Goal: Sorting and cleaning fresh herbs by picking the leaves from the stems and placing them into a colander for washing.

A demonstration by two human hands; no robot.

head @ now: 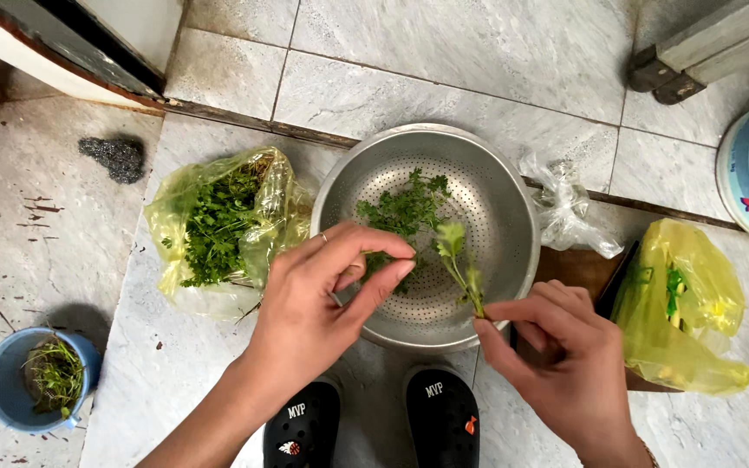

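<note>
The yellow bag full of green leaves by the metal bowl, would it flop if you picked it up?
Probably yes. The yellow bag looks like thin, crinkled plastic slumped on the floor, so it would likely sag and change shape. It holds only leafy herbs, so it is probably light for its size. Its mouth looks open, so leaves might spill if tipped.

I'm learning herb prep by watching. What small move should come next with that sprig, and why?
Probably the left hand plucks the top leaves off the sprig that the right hand pinches by its stem, letting them fall into the colander below, where picked leaves already lie.
</note>
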